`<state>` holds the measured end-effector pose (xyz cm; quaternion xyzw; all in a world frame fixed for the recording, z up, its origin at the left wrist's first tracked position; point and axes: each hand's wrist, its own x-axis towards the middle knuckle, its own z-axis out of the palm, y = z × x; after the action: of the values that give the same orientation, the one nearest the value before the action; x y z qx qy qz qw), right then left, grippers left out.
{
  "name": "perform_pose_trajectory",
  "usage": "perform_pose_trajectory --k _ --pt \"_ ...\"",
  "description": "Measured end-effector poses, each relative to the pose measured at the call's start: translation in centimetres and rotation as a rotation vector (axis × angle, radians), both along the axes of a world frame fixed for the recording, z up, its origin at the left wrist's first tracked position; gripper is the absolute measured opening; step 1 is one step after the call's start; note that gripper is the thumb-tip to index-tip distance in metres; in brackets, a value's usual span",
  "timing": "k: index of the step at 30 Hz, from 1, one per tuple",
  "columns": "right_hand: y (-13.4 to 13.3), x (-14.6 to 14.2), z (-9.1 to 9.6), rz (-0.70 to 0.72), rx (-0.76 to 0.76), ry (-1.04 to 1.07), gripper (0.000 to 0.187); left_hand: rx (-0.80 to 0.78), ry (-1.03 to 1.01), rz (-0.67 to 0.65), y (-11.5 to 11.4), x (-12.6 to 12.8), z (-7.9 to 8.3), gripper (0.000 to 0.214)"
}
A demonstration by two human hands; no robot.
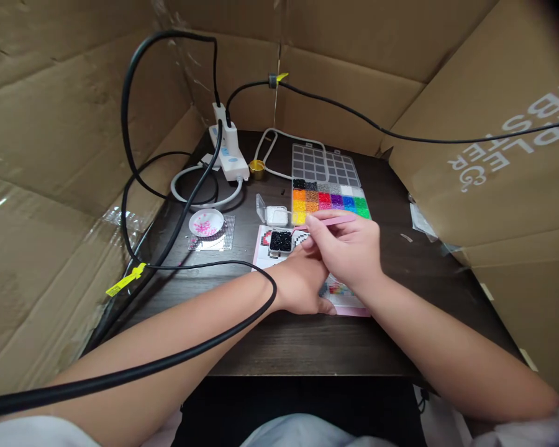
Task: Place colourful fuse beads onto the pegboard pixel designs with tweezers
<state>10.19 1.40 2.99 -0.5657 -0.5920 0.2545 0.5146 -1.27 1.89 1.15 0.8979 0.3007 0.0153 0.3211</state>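
My right hand [349, 245] is closed on pink tweezers [333, 221], whose tips point left at the edge of a small clear box of black beads [281, 241]. My left hand [307, 276] lies over a pattern sheet [264, 257] and pegboard, its thumb stretched out at the near side. The right hand partly hides its fingers. Under the hands, part of the pegboard [342, 290] shows colored beads. Just behind the black beads sits a small open box of white beads [276, 215].
A bead case [323, 198] with many-colored compartments lies open behind my hands. At left, a white dish of pink beads [205, 222] rests on a clear pegboard [223, 239]. A power strip [230, 155], a gold cup [257, 169] and black cables [233, 335] are around; cardboard walls [345, 68] enclose the table.
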Motion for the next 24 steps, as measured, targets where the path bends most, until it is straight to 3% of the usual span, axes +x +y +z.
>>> perform_pose_trajectory --k 6,24 --pt "1.0 -1.0 -0.9 0.104 -0.156 0.116 0.020 -0.055 0.008 0.019 -0.2 -0.2 0.1 0.095" --pt "1.5 -0.4 -1.7 0.093 -0.152 0.061 0.019 -0.049 0.016 0.006 -0.1 -0.2 0.0 0.092"
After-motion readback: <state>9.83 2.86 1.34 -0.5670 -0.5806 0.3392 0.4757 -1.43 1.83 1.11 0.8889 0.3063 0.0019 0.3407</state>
